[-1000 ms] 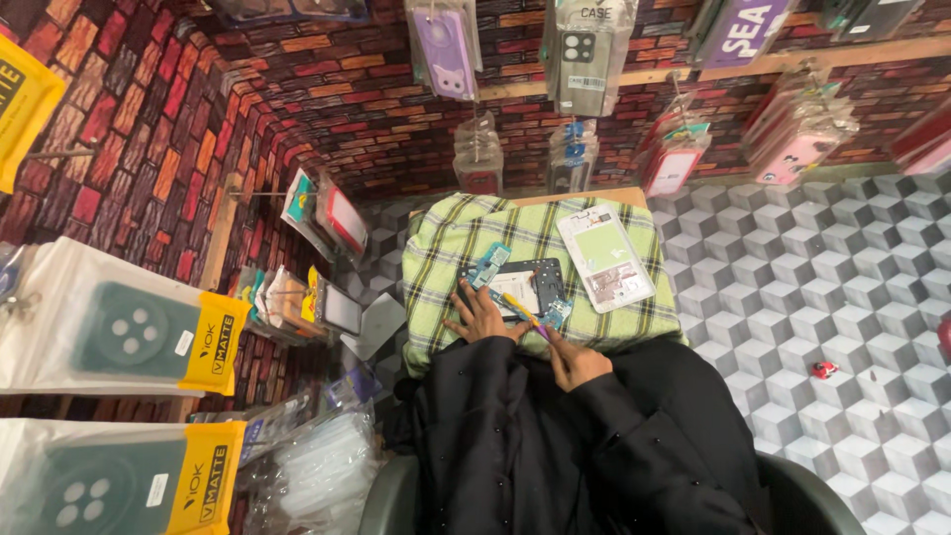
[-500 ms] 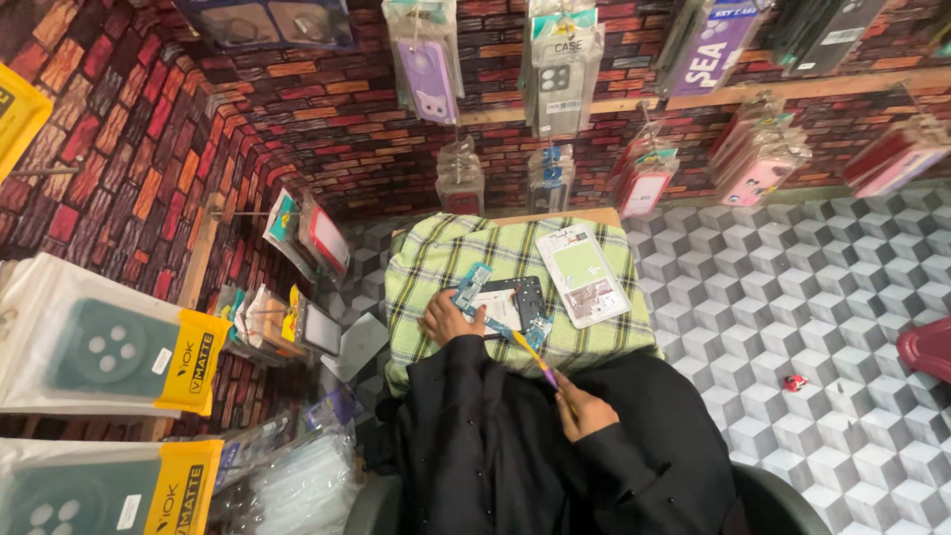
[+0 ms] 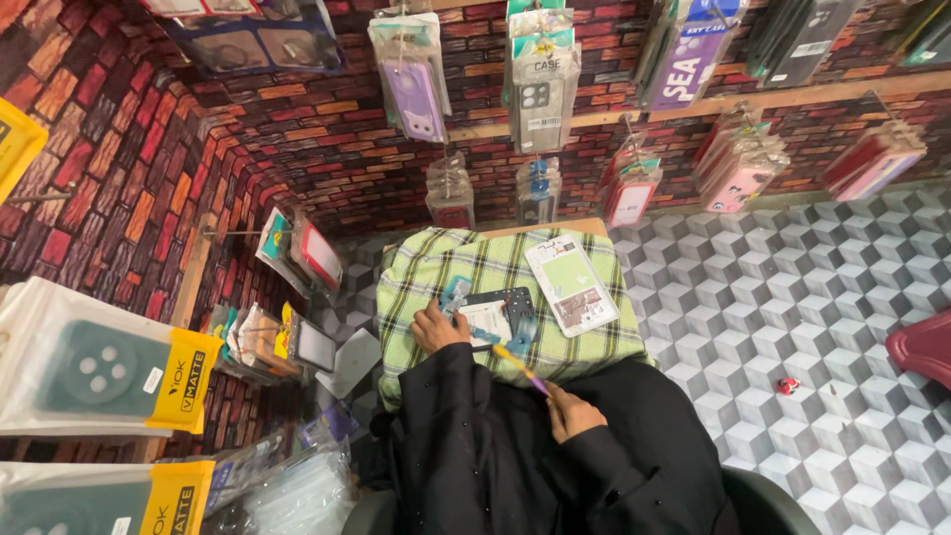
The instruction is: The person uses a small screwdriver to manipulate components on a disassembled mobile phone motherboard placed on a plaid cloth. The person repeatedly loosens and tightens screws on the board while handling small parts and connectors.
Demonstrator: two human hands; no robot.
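Observation:
My left hand (image 3: 438, 326) rests on a dark phone case with a white card (image 3: 492, 319) lying on a green checked cloth (image 3: 436, 277) that covers a small table. My right hand (image 3: 572, 411) is drawn back over my black sleeve and grips a thin yellow and purple tool (image 3: 519, 368), whose tip points toward the case. A flat clear packet with a pale green case (image 3: 572, 282) lies on the cloth to the right of the case.
Packaged phone cases (image 3: 540, 84) hang in rows on the red brick-pattern wall ahead and at left. Boxed cases (image 3: 94, 367) stand close at my left. The floor (image 3: 822, 327) has a grey cube pattern, with a small red thing (image 3: 789, 385) and a red stool edge (image 3: 926, 347) at right.
My right hand has pulled back from the cloth toward my body with the thin tool. My left hand stays on the phone case. The view has shifted slightly.

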